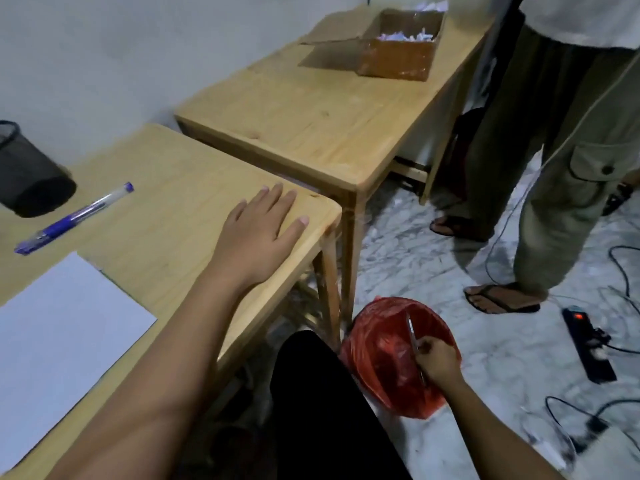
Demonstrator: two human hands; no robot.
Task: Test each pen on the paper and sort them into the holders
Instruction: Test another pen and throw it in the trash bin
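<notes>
Slim pen (414, 344) is pinched in the right hand (438, 362) and held over the red-lined bin (377, 393) on the floor beside the table (173, 202); it is judged a reject being discarded. A blue pen (74, 218), clear-barrelled and capped, is left lying on the table between the paper (59, 341) and the black mesh holder (27, 171), and is judged not yet sorted. The left hand (263, 230) is laid flat, fingers spread, near the table corner.

The right hand (437, 358) pinches a pen (414, 341) over a red-lined bin (381, 375); the left hand (263, 226) rests flat on the table (166, 188).
</notes>
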